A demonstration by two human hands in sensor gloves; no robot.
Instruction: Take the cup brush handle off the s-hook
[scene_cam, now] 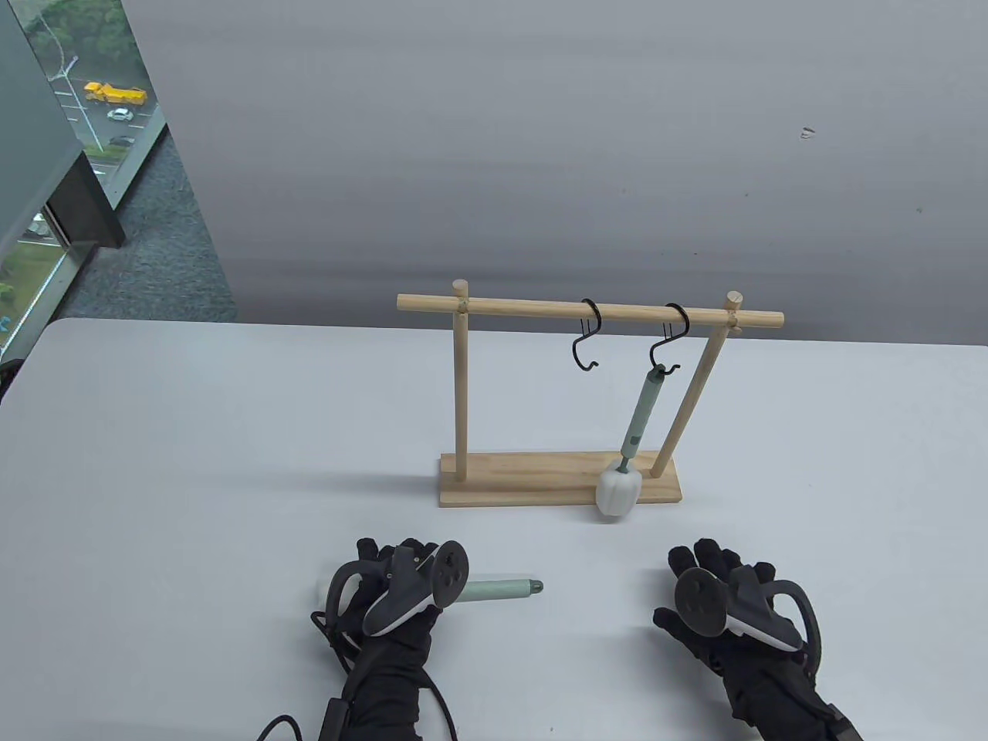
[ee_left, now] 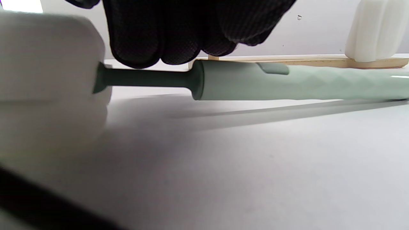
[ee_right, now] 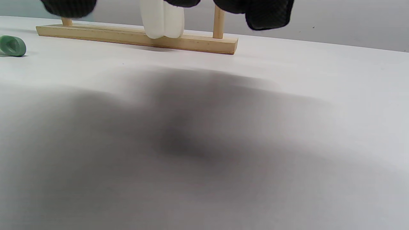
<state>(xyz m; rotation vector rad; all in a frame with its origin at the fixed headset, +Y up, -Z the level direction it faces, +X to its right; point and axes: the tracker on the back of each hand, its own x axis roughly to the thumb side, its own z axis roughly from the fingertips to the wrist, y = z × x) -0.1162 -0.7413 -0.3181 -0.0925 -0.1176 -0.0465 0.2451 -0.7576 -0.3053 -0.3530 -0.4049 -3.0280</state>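
Note:
A wooden rack [scene_cam: 562,480] carries two black S-hooks. The left hook [scene_cam: 587,336] is empty. The right hook [scene_cam: 668,340] holds a cup brush by its pale green handle [scene_cam: 644,413]; its white sponge head [scene_cam: 617,494] hangs at the base. A second cup brush [scene_cam: 502,589] lies flat on the table. My left hand [scene_cam: 386,587] lies over it, with the fingers [ee_left: 166,35] draped above its dark neck [ee_left: 147,78] and no grip showing. My right hand [scene_cam: 718,590] rests empty on the table with fingers spread, in front of the rack's right end.
The white table [scene_cam: 193,463] ends at a grey wall behind the rack. In the right wrist view, the rack base [ee_right: 96,33], the hanging sponge head [ee_right: 163,17] and the lying brush's handle end [ee_right: 12,45] sit ahead of my fingertips [ee_right: 268,14].

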